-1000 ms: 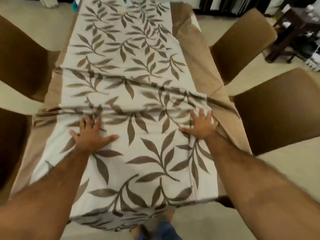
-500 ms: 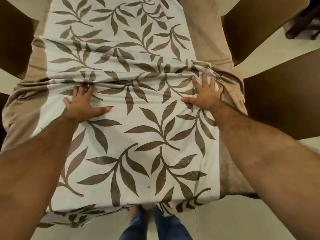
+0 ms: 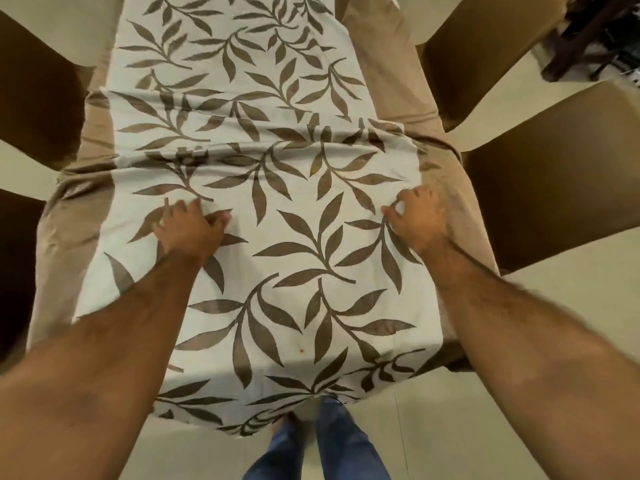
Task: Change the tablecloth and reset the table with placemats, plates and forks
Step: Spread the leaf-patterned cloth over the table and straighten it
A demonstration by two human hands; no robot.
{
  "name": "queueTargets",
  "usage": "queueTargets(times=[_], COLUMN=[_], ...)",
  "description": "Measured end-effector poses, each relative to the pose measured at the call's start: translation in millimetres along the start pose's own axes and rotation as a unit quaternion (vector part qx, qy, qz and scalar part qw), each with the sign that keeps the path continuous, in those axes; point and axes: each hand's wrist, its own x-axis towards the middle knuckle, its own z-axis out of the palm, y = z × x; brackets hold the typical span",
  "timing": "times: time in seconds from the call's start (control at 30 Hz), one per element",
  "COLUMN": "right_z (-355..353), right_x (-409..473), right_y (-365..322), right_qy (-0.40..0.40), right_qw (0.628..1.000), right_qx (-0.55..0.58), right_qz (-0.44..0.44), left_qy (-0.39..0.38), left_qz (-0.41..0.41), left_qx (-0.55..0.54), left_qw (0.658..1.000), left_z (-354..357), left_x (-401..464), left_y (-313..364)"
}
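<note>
A leaf-print tablecloth (image 3: 294,258), cream with brown sprigs down the middle and plain tan bands along both long sides, covers the desk and hangs over its near end. Several folds run across it from side to side just beyond the hands. Four brown chairs stand around the desk, two on the left (image 3: 31,95) and two on the right (image 3: 550,174), on a pale tiled floor (image 3: 408,438). The person's legs in blue jeans (image 3: 332,448) show below the near edge. The left hand (image 3: 188,230) lies on the printed part with its fingers (image 3: 218,216) curled, bunching the cloth. The right hand (image 3: 417,218) sits at the seam with the right tan band, its fingers curled and pinching a ridge of cloth.
</note>
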Motion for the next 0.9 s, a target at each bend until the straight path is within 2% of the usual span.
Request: queueTargets(times=[0.07, 0.13, 0.2, 0.27, 0.5, 0.6, 0.7, 0.9], right_z=[4, 3, -4, -4, -1, 4, 10, 16], right_x=[-20, -36, -51, -60, -33, -20, -16, -10], right_y=[9, 16, 25, 36, 55, 65, 74, 84], right_qy=[-0.069, -0.066, -0.036, -0.048, -0.106, -0.134, -0.129, -0.085], right_qw=[0.998, 0.997, 0.995, 0.991, 0.992, 0.989, 0.990, 0.991], right_qx=[0.000, -0.013, -0.027, -0.013, -0.028, -0.042, -0.052, -0.094], right_qz=[0.005, 0.037, 0.094, 0.122, 0.056, 0.035, 0.006, -0.051], left_qy=[-0.069, -0.078, -0.021, 0.057, 0.078, 0.011, -0.046, -0.040], left_qz=[0.040, 0.058, 0.054, 0.030, -0.107, -0.065, -0.004, 0.012], left_qx=[-0.012, -0.028, -0.035, -0.024, 0.005, -0.012, -0.002, 0.009], left_qw=[0.997, 0.995, 0.998, 0.998, 0.991, 0.998, 0.999, 0.999], left_z=[8, 10, 5, -2, 17, 24, 29, 38], left_x=[-7, -13, -23, -39, -105, -110, -95, -88], left_y=[-7, -19, -23, -18, -24, -48, -70, -67])
